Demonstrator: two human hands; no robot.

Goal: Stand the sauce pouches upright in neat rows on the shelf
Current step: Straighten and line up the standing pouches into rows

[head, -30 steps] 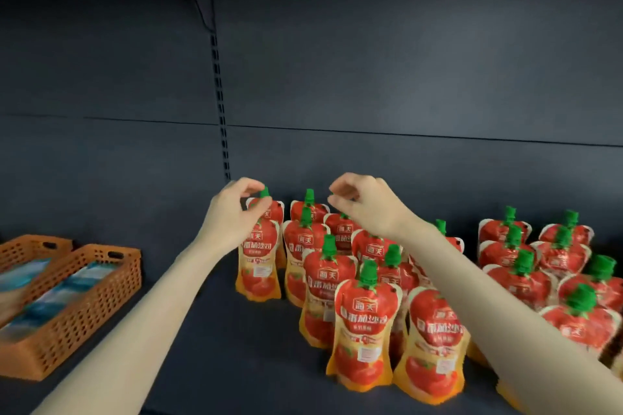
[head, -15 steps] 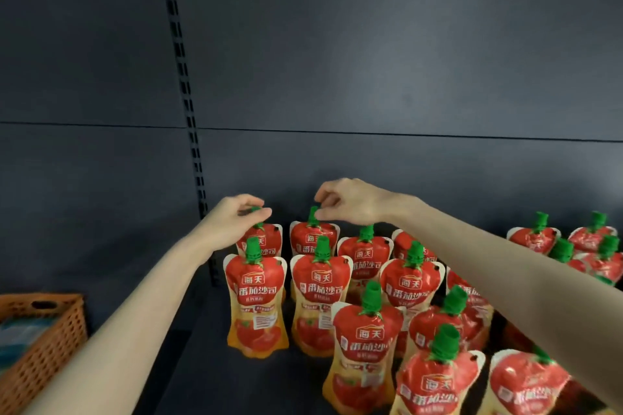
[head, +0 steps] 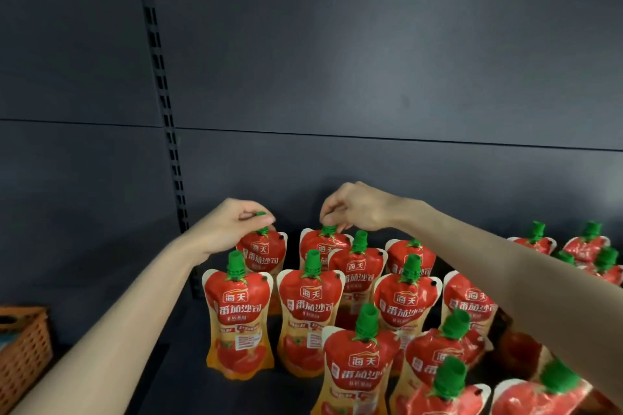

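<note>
Several red tomato-sauce pouches with green caps stand on the dark shelf [head: 175, 374]. My left hand [head: 232, 224] pinches the green cap of the back-left pouch [head: 264, 251]. My right hand [head: 357, 207] pinches the cap of the back pouch beside it [head: 320, 246]. In front of them stand a front-left pouch [head: 239, 317] and its neighbour [head: 310, 313]. More pouches crowd the lower right, partly hidden by my right forearm. A second group of pouches [head: 586, 249] stands at the far right.
An orange woven basket [head: 23, 347] sits at the left edge. A slotted shelf upright [head: 168, 131] runs down the dark back panel. Bare shelf shows left of the pouches.
The view has shifted right and closer, so the basket slid toward the left edge. Both hands stay at the back row, now pinching the caps of two neighbouring pouches.
</note>
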